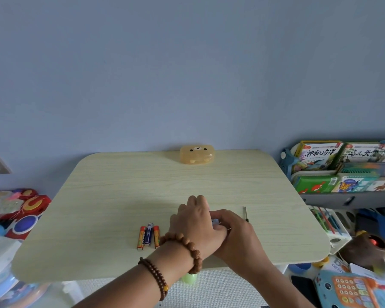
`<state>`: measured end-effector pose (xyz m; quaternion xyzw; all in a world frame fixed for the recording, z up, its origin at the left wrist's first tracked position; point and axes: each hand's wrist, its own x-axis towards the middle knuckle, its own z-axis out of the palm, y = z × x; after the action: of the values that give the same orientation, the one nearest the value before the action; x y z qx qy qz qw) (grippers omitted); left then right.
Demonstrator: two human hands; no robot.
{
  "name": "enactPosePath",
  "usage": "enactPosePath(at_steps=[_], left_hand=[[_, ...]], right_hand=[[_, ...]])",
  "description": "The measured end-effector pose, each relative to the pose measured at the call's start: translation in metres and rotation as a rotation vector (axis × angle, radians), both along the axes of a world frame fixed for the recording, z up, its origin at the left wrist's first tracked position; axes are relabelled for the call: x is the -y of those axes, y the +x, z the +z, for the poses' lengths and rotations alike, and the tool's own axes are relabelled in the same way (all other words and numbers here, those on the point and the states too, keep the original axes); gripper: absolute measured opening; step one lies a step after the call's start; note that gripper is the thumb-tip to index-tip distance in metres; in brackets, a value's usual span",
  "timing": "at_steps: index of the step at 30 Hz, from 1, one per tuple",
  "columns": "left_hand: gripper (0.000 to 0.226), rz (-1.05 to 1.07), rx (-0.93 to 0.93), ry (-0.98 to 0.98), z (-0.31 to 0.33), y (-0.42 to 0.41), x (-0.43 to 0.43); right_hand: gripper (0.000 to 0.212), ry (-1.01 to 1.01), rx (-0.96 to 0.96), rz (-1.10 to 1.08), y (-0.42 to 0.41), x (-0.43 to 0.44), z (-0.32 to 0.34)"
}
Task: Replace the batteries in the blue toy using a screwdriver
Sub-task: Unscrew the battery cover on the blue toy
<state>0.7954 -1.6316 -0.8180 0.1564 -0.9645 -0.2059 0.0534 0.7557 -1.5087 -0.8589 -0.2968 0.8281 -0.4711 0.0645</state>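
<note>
A big blue wall (187,63) is seen behind everything. A pale wooden table (120,185) is set in front of it.

At the right side, a rack of picture books (342,167) is seen, and a toy phone with orange buttons (347,290) is seen low in the corner. At the left side, a heap of red and blue toys (22,214) is seen.

Two hands are held together over the near middle of the table. The left hand (193,221) is laid on top, with its fingers curled down. Two bead bracelets (182,252) are worn on that arm. The right hand (231,232) is tucked under and beside it, with its fingers curled in. A tiny bit of the blue toy (214,221) is seen between the two hands, so it seems to be gripped by both, but how it is gripped cannot be told.

A yellow bear box (197,154) is set at the far edge of the table.

Three batteries (148,237) are laid side by side just left of the hands. Two are orange and the middle one is blue.

A thin screwdriver (245,213) is laid just right of the hands. Only its tip end is seen.
</note>
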Motion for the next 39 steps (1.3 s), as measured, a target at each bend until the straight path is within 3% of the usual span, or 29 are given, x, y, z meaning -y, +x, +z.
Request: enactPosePath(at_steps=[12,20,25,39], left_hand=[[0.039,0.059,0.098,0.079,0.001,-0.005,0.004],[0.034,0.043,0.043,0.202,0.001,-0.004,0.01],[0.047,0.054,0.029,0.156,0.0,-0.002,0.007],[0.033,0.045,0.055,0.054,-0.002,-0.004,0.004]], right_hand=[[0.035,0.026,0.091,-0.028,0.0,0.006,0.002],[0.044,-0.002,0.151,-0.017,-0.002,0.005,0.007],[0.046,0.008,0.139,-0.004,-0.001,0.004,0.005],[0.037,0.006,0.104,-0.019,0.0,0.005,0.0]])
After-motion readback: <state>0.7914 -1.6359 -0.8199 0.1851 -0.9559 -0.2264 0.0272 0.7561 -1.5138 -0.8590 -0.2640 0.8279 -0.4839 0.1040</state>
